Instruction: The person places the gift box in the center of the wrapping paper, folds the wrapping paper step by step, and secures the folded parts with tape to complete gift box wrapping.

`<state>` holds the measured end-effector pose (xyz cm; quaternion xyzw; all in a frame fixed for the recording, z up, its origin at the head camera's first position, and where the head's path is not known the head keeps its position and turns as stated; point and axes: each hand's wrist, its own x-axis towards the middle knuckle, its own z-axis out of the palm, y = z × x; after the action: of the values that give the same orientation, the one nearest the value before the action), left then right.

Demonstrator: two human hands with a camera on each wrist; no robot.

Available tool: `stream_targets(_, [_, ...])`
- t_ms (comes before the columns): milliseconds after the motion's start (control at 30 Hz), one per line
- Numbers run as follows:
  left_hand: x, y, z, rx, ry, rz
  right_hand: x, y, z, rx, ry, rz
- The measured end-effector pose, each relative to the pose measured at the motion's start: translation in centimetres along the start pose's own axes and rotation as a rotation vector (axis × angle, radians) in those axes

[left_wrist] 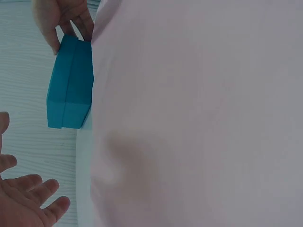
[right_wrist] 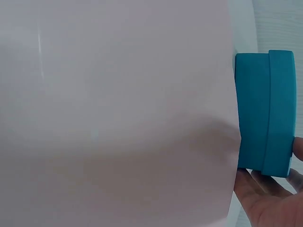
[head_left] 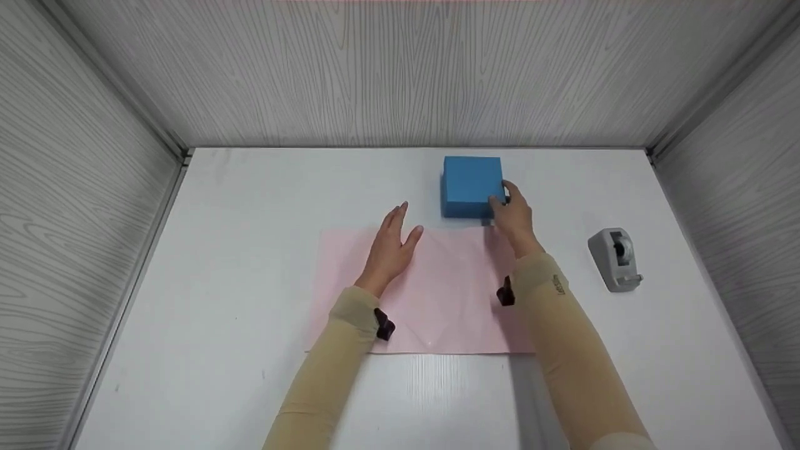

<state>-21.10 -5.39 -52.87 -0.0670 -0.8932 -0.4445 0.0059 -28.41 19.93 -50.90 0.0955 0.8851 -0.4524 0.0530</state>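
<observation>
A blue lidded box (head_left: 473, 181) stands at the back of the white table, just beyond the far edge of a pink sheet (head_left: 447, 287). At the box's right side, my right hand (head_left: 515, 215) grips its near corner; the right wrist view shows the thumb by the lid and the fingers (right_wrist: 251, 187) against the box's end. My left hand (head_left: 389, 250) is over the left part of the sheet, its fingers extended and spread, holding nothing. In the left wrist view the spread left hand (left_wrist: 23, 201) is apart from the box (left_wrist: 71, 90).
To the right of the sheet stands a grey tape dispenser (head_left: 615, 259) with a roll in it. Wood-grain panels (head_left: 400, 75) enclose the white table (head_left: 237, 262) at the back and both sides.
</observation>
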Motion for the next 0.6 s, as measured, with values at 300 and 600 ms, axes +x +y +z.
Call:
stream_targets(300, [0.9,-0.1,0.1,-0.109,-0.063,-0.025,-0.8,-1.4,2.3,-0.004,-0.031,-0.052])
stream_targets(600, [1.6,0.0,0.2,-0.054,-0.172,-0.066,-1.8,-2.3,4.1,0.014,-0.048,-0.106])
